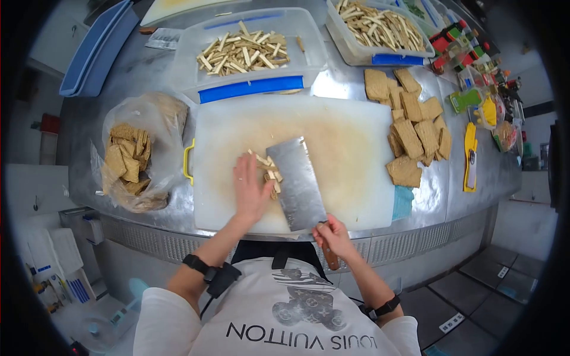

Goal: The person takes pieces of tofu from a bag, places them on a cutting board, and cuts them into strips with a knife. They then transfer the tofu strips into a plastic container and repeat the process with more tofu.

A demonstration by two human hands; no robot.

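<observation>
My right hand [334, 235] grips the wooden handle of a cleaver [295, 181], whose broad steel blade lies nearly flat over a white cutting board [356, 202]. Just left of the blade is a small heap of cut strips [274, 172], pale inside and brown outside; the blade's edge borders it and may cover part of it. My left hand [252, 188] rests on the heap's other side, fingers stretched out and thumb against the strips. Brown, textured slabs [409, 133], resembling dried tofu, are piled at the board's right edge.
Behind the board, a clear plastic tub [309, 44] holds many strips; another tub [350, 50] stands right of it. A plastic bag [160, 121] with brown slabs sits left. Blue trays [98, 50] stand far left. Bottles [451, 38] and a yellow-handled tool [470, 157] are right.
</observation>
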